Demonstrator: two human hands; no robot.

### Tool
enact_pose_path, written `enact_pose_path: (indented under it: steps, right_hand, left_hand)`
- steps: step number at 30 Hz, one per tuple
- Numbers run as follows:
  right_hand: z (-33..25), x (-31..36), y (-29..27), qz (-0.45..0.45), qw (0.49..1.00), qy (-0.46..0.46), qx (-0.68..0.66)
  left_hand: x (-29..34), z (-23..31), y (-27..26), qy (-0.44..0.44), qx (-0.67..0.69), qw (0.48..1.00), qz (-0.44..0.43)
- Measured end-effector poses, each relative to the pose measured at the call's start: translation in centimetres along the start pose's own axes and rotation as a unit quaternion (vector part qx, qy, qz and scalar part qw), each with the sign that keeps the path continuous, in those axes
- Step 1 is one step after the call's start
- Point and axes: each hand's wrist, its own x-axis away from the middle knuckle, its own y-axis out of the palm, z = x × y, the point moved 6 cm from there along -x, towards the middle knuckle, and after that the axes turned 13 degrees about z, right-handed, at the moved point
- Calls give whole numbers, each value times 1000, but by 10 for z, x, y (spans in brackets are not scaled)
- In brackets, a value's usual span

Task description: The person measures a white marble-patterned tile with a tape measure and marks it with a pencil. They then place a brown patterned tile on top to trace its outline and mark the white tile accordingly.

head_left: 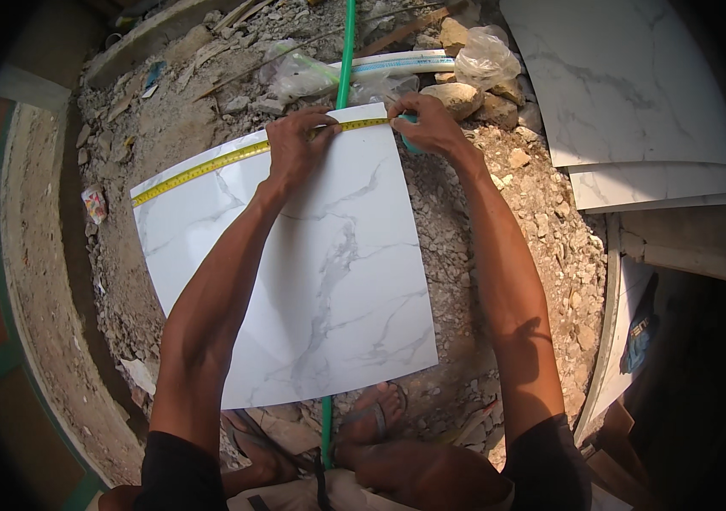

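A white marble-patterned tile (pixel 350 298) lies before me, its near edge just beyond my feet. Along its far edge runs the yellow blade (pixel 201 173) of a tape measure, stretched from the left corner to the right one. My left hand (pixel 295 146) is closed at the blade, fingers pressed together near the far edge; whether they also hold something small is hidden. Just past the far right corner, my right hand (pixel 433 128) grips the teal tape measure case (pixel 411 136), which is partly covered by the fingers.
Rubble and gravel (pixel 542 247) surround the tile. A green hose (pixel 348 51) passes under it. Beyond are a white pipe (pixel 405 62), clear plastic bags (pixel 486 58) and stones (pixel 452 100). More marble-patterned tiles (pixel 635 94) are stacked at right. A concrete kerb (pixel 44 247) bounds the left.
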Motion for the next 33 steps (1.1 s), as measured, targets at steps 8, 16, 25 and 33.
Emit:
enact_pose_path:
  steps: [8, 16, 25, 33]
  right_hand:
    - [4, 4, 6, 19, 1000, -15, -8]
    - [0, 14, 0, 43, 999, -8, 6]
    - [6, 0, 2, -23, 999, 25, 36]
    - [4, 6, 0, 29, 999, 9, 43]
  left_hand:
    - [1, -4, 6, -35, -3, 999, -13]
    - [-3, -6, 11, -69, -30, 996, -46]
    - [-5, 4, 26, -58, -70, 995, -35]
    - [-6, 8, 43, -56, -22, 998, -29]
